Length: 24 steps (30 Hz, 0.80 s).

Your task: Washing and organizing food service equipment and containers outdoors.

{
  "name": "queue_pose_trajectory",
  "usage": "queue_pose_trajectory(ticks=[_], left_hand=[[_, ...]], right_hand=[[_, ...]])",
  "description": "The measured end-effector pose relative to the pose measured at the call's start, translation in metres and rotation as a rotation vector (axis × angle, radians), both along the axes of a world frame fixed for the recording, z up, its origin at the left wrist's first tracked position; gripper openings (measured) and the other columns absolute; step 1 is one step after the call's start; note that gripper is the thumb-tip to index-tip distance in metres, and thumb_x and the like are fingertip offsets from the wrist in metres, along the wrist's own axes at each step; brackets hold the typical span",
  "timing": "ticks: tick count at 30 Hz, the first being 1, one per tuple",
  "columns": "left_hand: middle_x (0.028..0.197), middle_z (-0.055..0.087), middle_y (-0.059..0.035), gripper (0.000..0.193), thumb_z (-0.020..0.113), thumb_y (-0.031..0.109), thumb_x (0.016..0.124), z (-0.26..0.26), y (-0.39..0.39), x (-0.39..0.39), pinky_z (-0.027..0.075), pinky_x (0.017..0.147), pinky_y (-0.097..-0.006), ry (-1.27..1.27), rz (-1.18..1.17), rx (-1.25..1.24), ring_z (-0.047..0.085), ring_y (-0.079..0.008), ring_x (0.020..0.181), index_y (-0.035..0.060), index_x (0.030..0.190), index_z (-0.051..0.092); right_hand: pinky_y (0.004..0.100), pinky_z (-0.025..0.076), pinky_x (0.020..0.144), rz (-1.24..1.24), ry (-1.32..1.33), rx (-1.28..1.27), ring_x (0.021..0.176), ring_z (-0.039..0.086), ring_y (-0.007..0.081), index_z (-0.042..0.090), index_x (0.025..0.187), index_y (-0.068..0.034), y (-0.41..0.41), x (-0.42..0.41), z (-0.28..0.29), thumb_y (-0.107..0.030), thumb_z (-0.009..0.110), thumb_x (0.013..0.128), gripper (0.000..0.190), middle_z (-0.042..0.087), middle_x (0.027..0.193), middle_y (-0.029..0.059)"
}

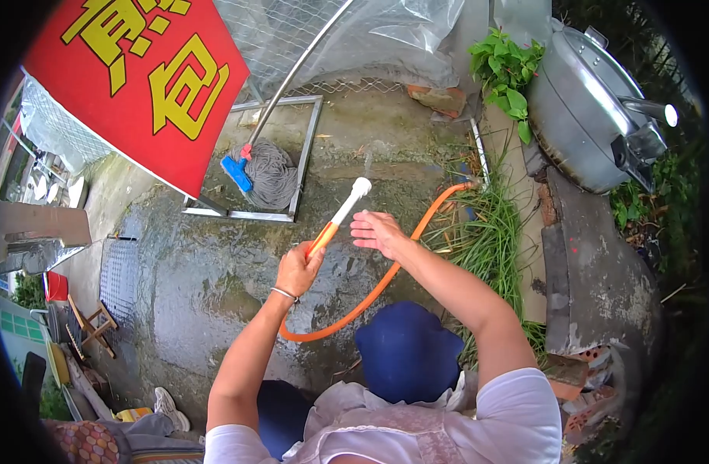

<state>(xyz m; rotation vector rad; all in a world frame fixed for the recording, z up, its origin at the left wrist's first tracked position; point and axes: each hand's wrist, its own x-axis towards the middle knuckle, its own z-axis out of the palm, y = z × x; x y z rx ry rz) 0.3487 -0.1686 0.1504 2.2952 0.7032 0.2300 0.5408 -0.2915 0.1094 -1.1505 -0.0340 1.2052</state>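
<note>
My left hand [298, 268] grips an orange hose [354, 311] close to its end, where a white plastic nozzle [350, 200] is fitted. The nozzle points up and to the right in the view, and clear water [368, 158] seems to run from its tip. Beside the nozzle, on its right, my right hand [377, 232] is held with fingers extended and holds nothing. From my left hand the hose curves below both hands, passes behind my right forearm and reaches the grass at the right.
A string mop [267, 174] stands head down inside a metal frame [308, 156] on wet concrete. A red sign [140, 75] with yellow writing hangs upper left. At the right are grass [493, 232], a ledge and a large metal pot [580, 110]. Another person's shoe [170, 409] shows lower left.
</note>
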Motion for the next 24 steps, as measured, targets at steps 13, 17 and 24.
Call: queue_pose_trajectory(ticks=[13,17,24], left_hand=[[0.056,0.052,-0.01,0.026,0.059,0.026,0.085,0.052,-0.044,0.0,0.043,0.05,-0.0328,0.051,-0.233,-0.054,0.053,-0.0215,0.049,0.0056,0.1,0.061],[0.054,0.051,-0.0101,0.03,0.059,0.03,0.084,0.059,-0.044,0.017,0.043,0.05,-0.0342,0.119,-0.226,-0.099,0.054,-0.024,0.049,0.0061,0.102,0.061],[0.055,0.051,-0.0118,0.03,0.059,0.03,0.084,0.061,-0.049,0.04,0.043,0.051,-0.0349,0.096,-0.248,-0.108,0.053,-0.0253,0.049,0.0069,0.104,0.061]], right_hand=[[0.0169,0.043,0.046,-0.373,0.23,0.216,0.058,0.05,0.0047,0.057,0.107,-0.003,-0.015,0.108,-0.056,-0.015,0.055,0.089,0.022,0.06,0.082,0.0036],[0.0167,0.039,0.04,-0.304,0.13,0.307,0.051,0.047,0.0039,0.057,0.1,-0.002,-0.019,0.124,-0.048,-0.014,0.056,0.088,0.018,0.055,0.074,0.0011],[0.019,0.037,0.039,-0.431,0.059,0.072,0.048,0.045,0.0049,0.058,0.097,-0.003,-0.03,0.146,-0.053,-0.019,0.057,0.088,0.018,0.052,0.068,-0.0008]])
